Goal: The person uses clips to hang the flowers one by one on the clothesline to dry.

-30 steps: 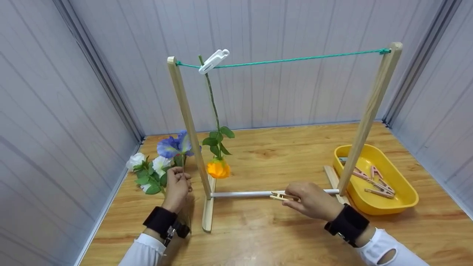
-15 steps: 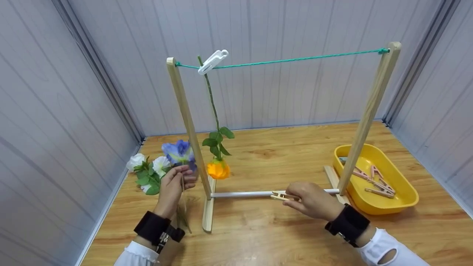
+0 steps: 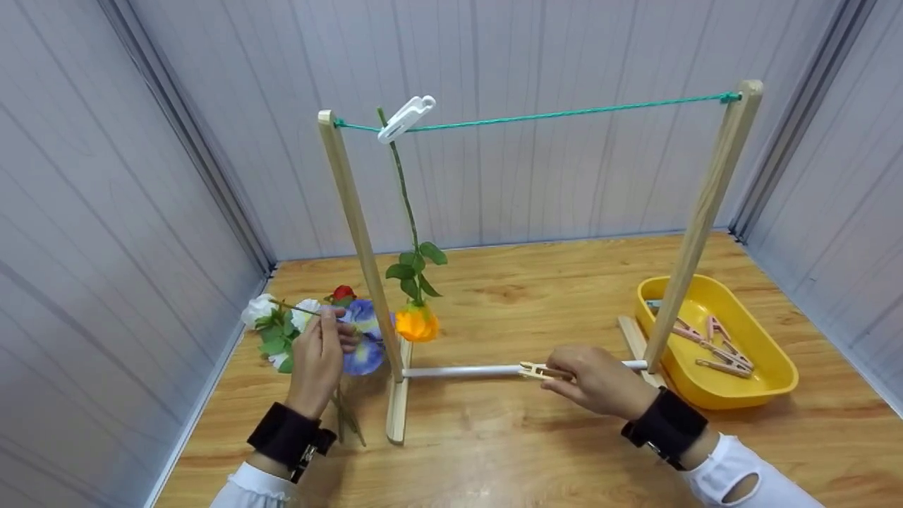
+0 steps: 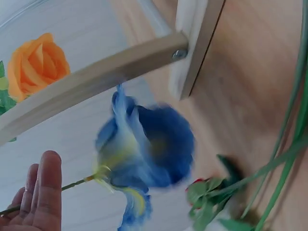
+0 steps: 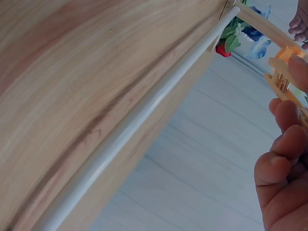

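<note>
Since the earlier frames the left hand (image 3: 317, 353) has turned the blue flower (image 3: 363, 335) over, so its bloom, which stood up beside the left post, now hangs low at centre left of the head view and its stem points up-left; a small red flower (image 3: 343, 291) has come into sight behind it, and the right hand (image 3: 596, 381) has stayed where it was. The wooden table (image 3: 536, 451) fills the lower half of the frame, with grey panel walls around it. On it stands the wooden drying rack (image 3: 356, 226), two leaning posts joined low by a white rod (image 3: 458, 370) and at the top by a green cord (image 3: 564, 113). At right lies a yellow tray (image 3: 769, 384) holding several clothespins (image 3: 719, 353). Left of centre an orange rose (image 3: 416, 322) hangs head down from the cord, its stem held by a white clip (image 3: 407, 117). White flowers (image 3: 259, 308) lie at the far left, near the wall. The left hand pinches the blue flower's stem between curled fingers, just left of the left post; the wrist view shows the bloom blurred beneath the post. The right hand, at lower centre right, pinches a wooden clothespin (image 3: 535, 370) between thumb and fingers, just in front of the white rod.
</note>
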Tool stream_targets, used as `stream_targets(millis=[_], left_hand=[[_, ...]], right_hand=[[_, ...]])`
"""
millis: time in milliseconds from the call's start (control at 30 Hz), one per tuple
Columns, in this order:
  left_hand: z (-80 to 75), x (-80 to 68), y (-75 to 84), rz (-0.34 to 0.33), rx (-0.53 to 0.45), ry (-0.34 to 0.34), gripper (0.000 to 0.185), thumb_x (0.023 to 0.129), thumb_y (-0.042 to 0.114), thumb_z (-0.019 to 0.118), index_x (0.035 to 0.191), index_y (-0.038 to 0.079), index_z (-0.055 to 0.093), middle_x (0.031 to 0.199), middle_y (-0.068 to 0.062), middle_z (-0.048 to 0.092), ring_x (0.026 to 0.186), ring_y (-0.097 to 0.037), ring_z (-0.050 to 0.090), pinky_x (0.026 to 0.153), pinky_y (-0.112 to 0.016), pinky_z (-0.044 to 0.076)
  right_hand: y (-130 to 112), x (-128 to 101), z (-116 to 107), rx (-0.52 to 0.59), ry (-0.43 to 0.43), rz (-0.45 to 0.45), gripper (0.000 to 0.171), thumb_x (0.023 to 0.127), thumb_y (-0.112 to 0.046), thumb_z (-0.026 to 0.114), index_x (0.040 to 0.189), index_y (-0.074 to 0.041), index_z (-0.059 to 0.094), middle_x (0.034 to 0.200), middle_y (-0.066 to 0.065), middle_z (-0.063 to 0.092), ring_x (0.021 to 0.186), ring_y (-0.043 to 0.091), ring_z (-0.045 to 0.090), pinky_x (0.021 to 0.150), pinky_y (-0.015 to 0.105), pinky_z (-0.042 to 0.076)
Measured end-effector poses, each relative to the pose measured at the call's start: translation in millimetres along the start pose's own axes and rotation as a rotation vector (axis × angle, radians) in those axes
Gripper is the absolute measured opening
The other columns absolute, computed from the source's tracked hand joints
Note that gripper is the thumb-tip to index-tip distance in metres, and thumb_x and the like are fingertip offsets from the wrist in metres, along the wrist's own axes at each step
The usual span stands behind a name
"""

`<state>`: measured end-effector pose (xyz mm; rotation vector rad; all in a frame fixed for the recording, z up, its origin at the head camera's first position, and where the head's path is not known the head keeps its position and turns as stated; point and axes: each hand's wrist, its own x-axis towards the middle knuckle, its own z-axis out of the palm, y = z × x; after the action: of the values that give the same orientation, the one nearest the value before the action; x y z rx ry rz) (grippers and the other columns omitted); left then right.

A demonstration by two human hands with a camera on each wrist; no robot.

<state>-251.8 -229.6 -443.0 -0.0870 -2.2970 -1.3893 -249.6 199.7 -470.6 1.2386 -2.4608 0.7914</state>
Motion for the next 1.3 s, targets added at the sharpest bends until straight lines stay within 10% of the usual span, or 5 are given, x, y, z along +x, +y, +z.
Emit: stream_targets(millis=[233, 667, 833, 1100, 1300], left_hand=[[1.3, 1.5, 12.9, 0.252, 0.230, 0.136, 0.040, 0.119, 0.013, 0.040, 0.112, -0.008, 0.073, 0.099, -0.025, 0.067, 0.088, -0.037, 0.064, 0.081, -0.047, 0.051], [14.7, 2.9, 40.4, 0.481, 0.045, 0.118, 0.030, 0.115, -0.003, 0.037, 0.117, -0.011, 0.066, 0.091, -0.018, 0.063, 0.079, -0.026, 0.061, 0.074, -0.025, 0.050], [22.2, -2.2, 51.4, 0.451, -0.023, 0.060, 0.029, 0.116, -0.003, 0.032, 0.118, -0.012, 0.060, 0.081, -0.005, 0.047, 0.069, -0.010, 0.042, 0.067, -0.024, 0.038], [32.5, -11.5, 75.2, 0.226, -0.217, -0.080, 0.033, 0.120, 0.014, 0.026, 0.110, 0.000, 0.054, 0.079, -0.001, 0.034, 0.063, -0.012, 0.034, 0.061, -0.026, 0.033], [48.7, -8.5, 96.5, 0.247, -0.334, -0.134, 0.026, 0.119, 0.013, 0.025, 0.097, 0.007, 0.037, 0.082, -0.003, 0.030, 0.070, -0.014, 0.029, 0.066, -0.028, 0.026]], right_hand=[[-0.4, 6.4, -10.9, -0.034, 0.057, -0.057, 0.019, 0.095, -0.007, 0.082, 0.090, -0.010, 0.065, 0.073, -0.004, 0.054, 0.068, -0.003, 0.039, 0.058, 0.018, 0.036], [-9.4, 22.4, -37.1, -0.106, 0.088, -0.097, 0.017, 0.095, -0.005, 0.082, 0.091, -0.009, 0.066, 0.076, -0.003, 0.057, 0.068, 0.000, 0.041, 0.058, 0.018, 0.037], [-12.3, 31.2, -51.4, -0.112, 0.092, -0.152, 0.019, 0.094, -0.001, 0.082, 0.090, -0.010, 0.064, 0.075, -0.002, 0.055, 0.068, 0.000, 0.040, 0.059, 0.018, 0.035], [-20.2, 51.7, -78.5, -0.139, 0.136, -0.201, 0.021, 0.091, 0.003, 0.083, 0.089, -0.008, 0.066, 0.074, -0.001, 0.054, 0.067, 0.002, 0.040, 0.059, 0.021, 0.036], [-27.1, 71.0, -99.3, -0.158, 0.159, -0.245, 0.021, 0.090, 0.003, 0.083, 0.087, -0.007, 0.065, 0.073, 0.001, 0.054, 0.065, 0.006, 0.043, 0.058, 0.023, 0.037]])
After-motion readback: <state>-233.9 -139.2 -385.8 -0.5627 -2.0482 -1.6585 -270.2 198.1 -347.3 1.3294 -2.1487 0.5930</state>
